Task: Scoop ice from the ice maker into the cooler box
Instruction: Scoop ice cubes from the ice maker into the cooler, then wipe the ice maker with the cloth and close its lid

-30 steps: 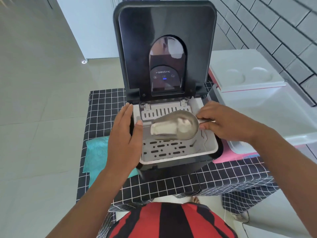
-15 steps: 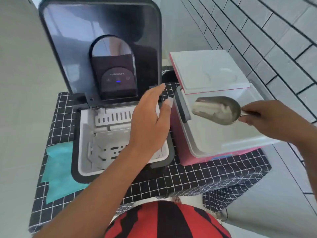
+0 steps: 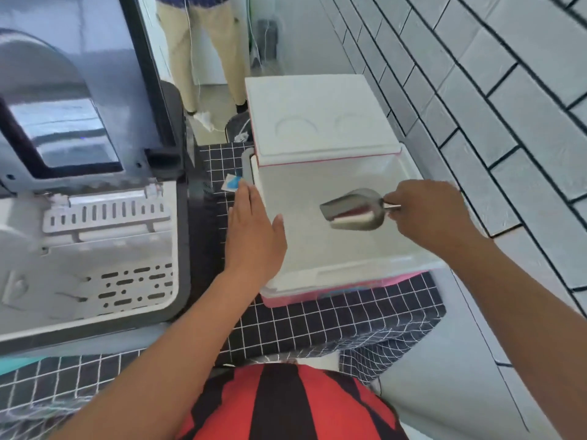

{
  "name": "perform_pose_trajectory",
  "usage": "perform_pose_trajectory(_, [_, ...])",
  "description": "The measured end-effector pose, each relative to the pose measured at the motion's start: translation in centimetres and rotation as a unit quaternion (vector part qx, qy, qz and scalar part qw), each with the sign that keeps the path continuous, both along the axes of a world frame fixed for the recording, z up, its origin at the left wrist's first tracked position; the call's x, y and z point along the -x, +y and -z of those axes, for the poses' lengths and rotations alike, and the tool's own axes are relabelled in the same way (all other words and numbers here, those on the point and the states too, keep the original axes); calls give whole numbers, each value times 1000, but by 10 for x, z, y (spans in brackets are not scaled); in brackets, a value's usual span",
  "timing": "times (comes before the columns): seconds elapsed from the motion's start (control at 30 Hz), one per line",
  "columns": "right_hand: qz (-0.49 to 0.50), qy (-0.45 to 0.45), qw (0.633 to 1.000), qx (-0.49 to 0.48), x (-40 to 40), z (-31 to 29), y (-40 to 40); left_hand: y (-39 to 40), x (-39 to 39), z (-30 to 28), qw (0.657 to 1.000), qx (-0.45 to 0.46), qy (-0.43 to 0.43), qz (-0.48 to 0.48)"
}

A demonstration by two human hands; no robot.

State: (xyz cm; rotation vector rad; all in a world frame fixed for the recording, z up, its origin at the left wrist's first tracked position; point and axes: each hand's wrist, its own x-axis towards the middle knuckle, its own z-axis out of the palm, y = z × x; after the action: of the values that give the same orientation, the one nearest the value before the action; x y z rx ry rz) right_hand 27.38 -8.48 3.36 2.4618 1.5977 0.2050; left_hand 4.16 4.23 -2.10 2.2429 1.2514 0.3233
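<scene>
The black ice maker (image 3: 182, 249) stands at the left with its lid raised and its white perforated basket (image 3: 104, 265) showing. To its right sits the pink cooler box (image 3: 343, 268), open, its white lid (image 3: 317, 119) tipped back. My right hand (image 3: 425, 211) grips the handle of a metal scoop (image 3: 352, 209), which hangs tilted over the cooler's white inside. My left hand (image 3: 254, 236) lies flat with fingers together on the cooler's left rim. Whether ice is in the scoop or cooler is hard to tell.
Both appliances stand on a small table covered by a black grid-pattern cloth (image 3: 317, 325). A teal cloth (image 3: 12, 363) peeks out at the lower left. A white tiled wall (image 3: 476, 90) runs along the right. A person's legs (image 3: 203, 52) stand behind the table.
My right hand carried the scoop from the ice maker's basket rightward over the open cooler. My left hand left the ice maker's edge and came to rest on the cooler's left rim.
</scene>
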Motion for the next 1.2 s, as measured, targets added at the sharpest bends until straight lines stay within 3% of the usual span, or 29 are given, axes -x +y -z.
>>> perform_pose_trajectory(0.13, [-27, 138, 990, -2, -1, 29, 10, -2, -1, 2, 1000, -7, -10, -6])
perform_pose_trajectory(0.23, [-40, 264, 961, 76, 5, 60, 26, -3, 0, 1, 1000, -13, -3, -7])
perform_pose_trajectory(0.37, [-66, 355, 911, 198, 11, 94, 49, -4, -1, -2, 1000, -28, 6, -9])
perform_pose_trajectory(0.47, [-93, 358, 888, 275, 14, 104, 61, -4, -3, -3, 999, -42, 16, -9])
perform_pose_trajectory(0.6, [-113, 316, 888, 313, 15, 110, 64, -3, -3, -1, 999, -46, 16, -14])
perform_pose_trajectory(0.7, [-82, 344, 897, 264, 10, 114, 62, -4, -3, 1, 999, -41, 13, -23])
perform_pose_trajectory(1.0, [-70, 384, 919, -55, 24, 95, 61, 3, -1, -7, 995, -74, 71, 4])
perform_pose_trajectory(1.1, [-76, 388, 907, -142, 51, 70, 62, 13, 12, -26, 1000, -15, 7, 12])
perform_pose_trajectory(1.2, [-94, 396, 893, -194, 85, 39, 66, 17, 42, -51, 995, -45, -83, 38])
